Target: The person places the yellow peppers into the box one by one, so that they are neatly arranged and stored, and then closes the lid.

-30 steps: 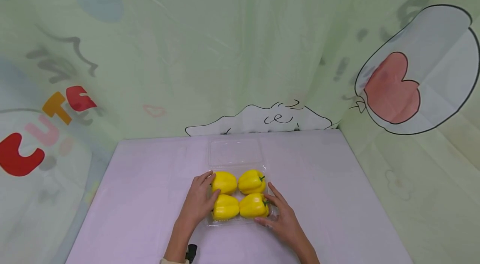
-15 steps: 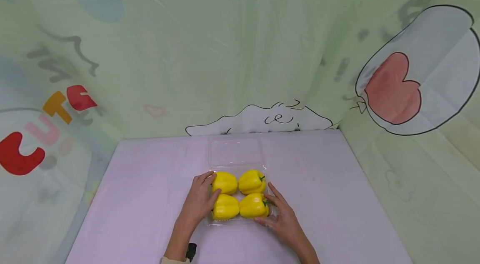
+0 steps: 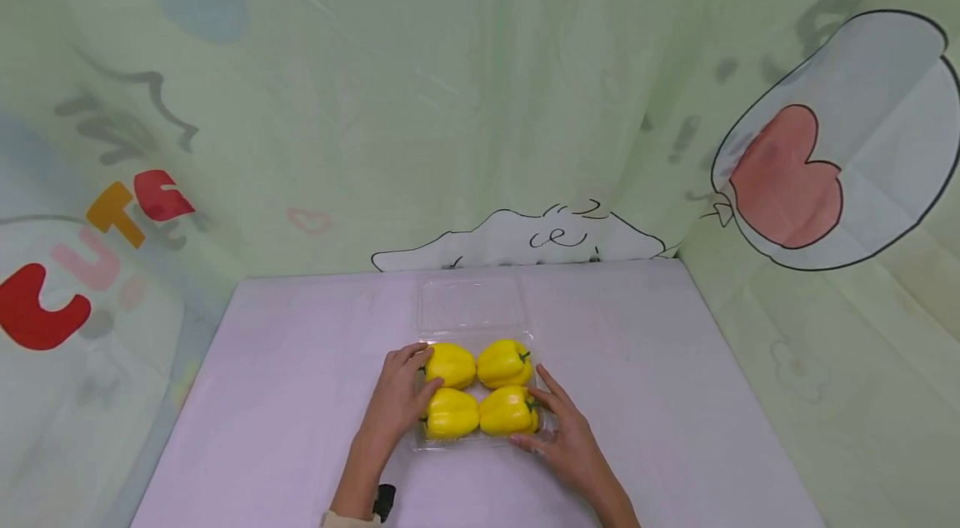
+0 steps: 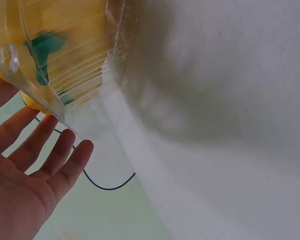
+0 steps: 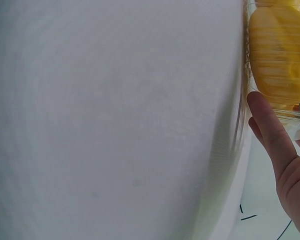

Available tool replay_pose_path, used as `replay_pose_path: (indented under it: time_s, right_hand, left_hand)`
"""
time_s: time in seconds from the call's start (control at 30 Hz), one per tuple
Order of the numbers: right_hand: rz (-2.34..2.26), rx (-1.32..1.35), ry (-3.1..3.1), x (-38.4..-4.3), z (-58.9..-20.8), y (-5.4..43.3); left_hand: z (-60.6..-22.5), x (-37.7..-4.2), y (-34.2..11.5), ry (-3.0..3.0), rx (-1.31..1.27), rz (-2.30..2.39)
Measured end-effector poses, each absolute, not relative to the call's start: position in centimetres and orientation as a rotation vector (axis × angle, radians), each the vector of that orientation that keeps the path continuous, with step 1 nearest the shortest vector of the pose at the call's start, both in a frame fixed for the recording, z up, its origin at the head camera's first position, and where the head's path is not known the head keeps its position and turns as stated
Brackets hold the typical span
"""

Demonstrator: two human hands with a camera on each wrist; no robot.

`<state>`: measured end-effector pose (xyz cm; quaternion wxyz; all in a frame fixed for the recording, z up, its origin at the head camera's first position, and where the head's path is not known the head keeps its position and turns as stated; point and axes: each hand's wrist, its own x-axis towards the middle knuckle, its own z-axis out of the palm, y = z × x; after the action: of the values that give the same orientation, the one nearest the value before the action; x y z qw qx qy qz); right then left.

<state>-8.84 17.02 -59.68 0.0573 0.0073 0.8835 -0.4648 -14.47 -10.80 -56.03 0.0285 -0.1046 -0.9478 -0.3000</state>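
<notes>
Several yellow bell peppers [image 3: 480, 389] sit in a clear plastic clamshell tray [image 3: 474, 445] whose open lid [image 3: 471, 305] lies flat behind it on the table. My left hand [image 3: 405, 391] rests with straight fingers against the tray's left side, touching the left peppers. My right hand [image 3: 551, 420] lies with straight fingers along the tray's right side by the front right pepper [image 3: 508, 411]. In the left wrist view the tray's ribbed wall [image 4: 85, 75] stands above my spread fingers [image 4: 65, 155]. In the right wrist view a finger [image 5: 270, 130] touches the tray's wall [image 5: 275, 55].
The tray stands mid-table on a pale pink tabletop [image 3: 300, 395]. A green printed curtain [image 3: 480, 95] hangs behind and on both sides. A small black device [image 3: 384, 500] sits at my left wrist.
</notes>
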Motion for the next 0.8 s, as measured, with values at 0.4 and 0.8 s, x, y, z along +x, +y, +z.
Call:
replay_pose_path:
  time_s: [0.4,0.8]
  right_hand:
    - [-1.432,0.012,2.677,-8.7,-59.9,17.1]
    - [-1.420,0.026,2.672,-8.9,-59.8,17.1]
  left_hand:
    - [-57.5,-15.9,-12.3,-2.710,-0.110,-1.405]
    - [-59.3,-19.6,-12.2,-2.448,0.468,-2.168]
